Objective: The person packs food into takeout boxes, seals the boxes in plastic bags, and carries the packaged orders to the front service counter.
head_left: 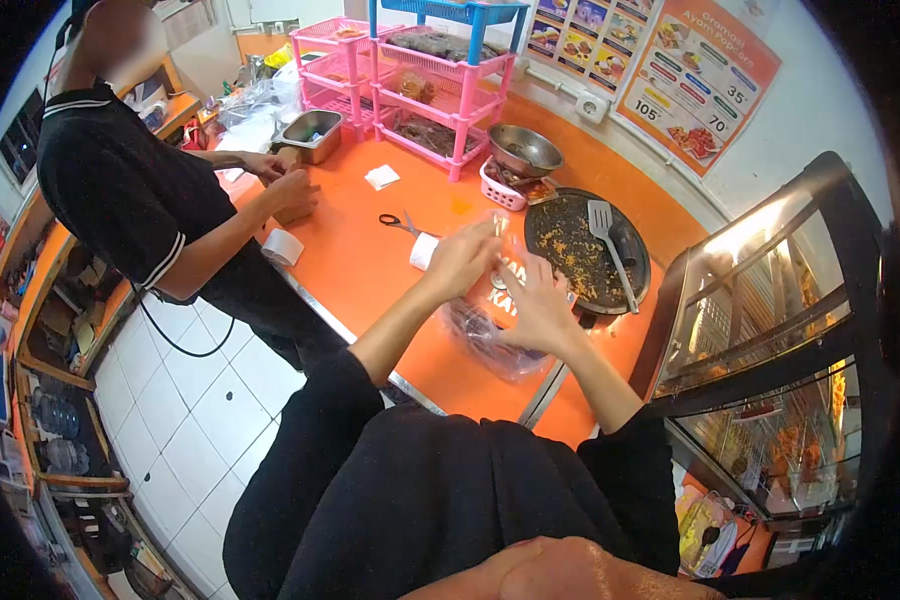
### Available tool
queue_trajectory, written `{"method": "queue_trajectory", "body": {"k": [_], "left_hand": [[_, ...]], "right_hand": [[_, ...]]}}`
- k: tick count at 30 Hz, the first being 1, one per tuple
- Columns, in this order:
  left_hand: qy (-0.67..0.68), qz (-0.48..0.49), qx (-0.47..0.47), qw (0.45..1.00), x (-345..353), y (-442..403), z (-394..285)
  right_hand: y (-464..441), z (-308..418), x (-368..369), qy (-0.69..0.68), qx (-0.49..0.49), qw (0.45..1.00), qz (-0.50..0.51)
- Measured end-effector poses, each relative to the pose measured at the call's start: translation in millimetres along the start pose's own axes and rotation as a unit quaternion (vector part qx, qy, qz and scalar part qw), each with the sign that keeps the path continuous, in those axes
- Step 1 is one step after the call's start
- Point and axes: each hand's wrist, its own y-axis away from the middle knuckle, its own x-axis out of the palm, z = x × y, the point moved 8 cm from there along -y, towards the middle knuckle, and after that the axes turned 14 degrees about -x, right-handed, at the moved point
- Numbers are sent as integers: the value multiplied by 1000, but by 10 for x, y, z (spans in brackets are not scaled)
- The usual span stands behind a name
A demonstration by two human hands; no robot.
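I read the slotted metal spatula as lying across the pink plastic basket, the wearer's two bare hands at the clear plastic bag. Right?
Not quite: the head view shows the slotted metal spatula lying across the round black pan. The left hand and right hand are indeed at the clear plastic bag.

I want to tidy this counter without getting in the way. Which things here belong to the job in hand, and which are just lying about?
In the job:
- clear plastic bag
- orange package, under the hands

Apparently just lying about:
- scissors
- pan
- spatula
- metal bowl
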Motion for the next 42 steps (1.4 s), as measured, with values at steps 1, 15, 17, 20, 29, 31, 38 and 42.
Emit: {"method": "queue_trajectory", "body": {"k": [1, 15, 17, 20, 29, 31, 38, 42], "left_hand": [[-25, -1, 29, 999, 87, -37, 16], [-201, -9, 103, 974, 349, 168, -26], [-198, 0, 97, 975, 340, 165, -21], [-177, 12, 82, 981, 316, 170, -51], [-156, 22, 74, 985, 373, 85, -5], [-167, 10, 84, 982, 403, 88, 4], [-171, 63, 90, 979, 415, 156, -161], [-210, 87, 129, 965, 505, 214, -220]], "right_hand": [[27, 81, -20, 27, -15, 999, -28], [845, 255, -41, -146, -137, 979, 32], [957, 191, 41, -58, -147, 977, 144], [1033, -74, -210, -14, 99, 950, 296], [988, -987, 329, -184, 139, 940, 253], [960, -931, 193, -153, 170, 946, 231], [1091, -1248, 636, -53, 298, 941, 149], [1091, -1285, 784, -12, 251, 961, 112]]}}
